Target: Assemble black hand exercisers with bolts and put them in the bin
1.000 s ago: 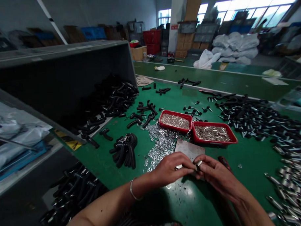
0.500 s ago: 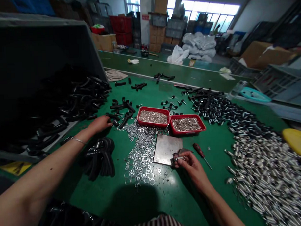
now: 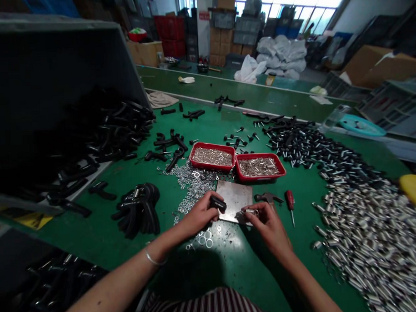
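Note:
My left hand (image 3: 198, 215) is closed round a black plastic handle piece (image 3: 218, 203), held just above the green table beside a square metal plate (image 3: 235, 199). My right hand (image 3: 266, 222) pinches a small metal spring (image 3: 251, 212) at the plate's near right corner. The two hands are close together, a short gap apart. Loose silver washers (image 3: 195, 186) lie scattered under and beyond my left hand.
Two red trays (image 3: 212, 156) (image 3: 260, 167) of small metal parts stand beyond the plate. A screwdriver (image 3: 290, 202) and a hammer (image 3: 268, 198) lie to the right. Black handles (image 3: 105, 132) are heaped at left, finished grips (image 3: 138, 210) nearer, metal pins (image 3: 367, 232) piled at right.
My left hand has come back from the black handles at the far left with one handle in it, stopping near my right hand, which kept the spring.

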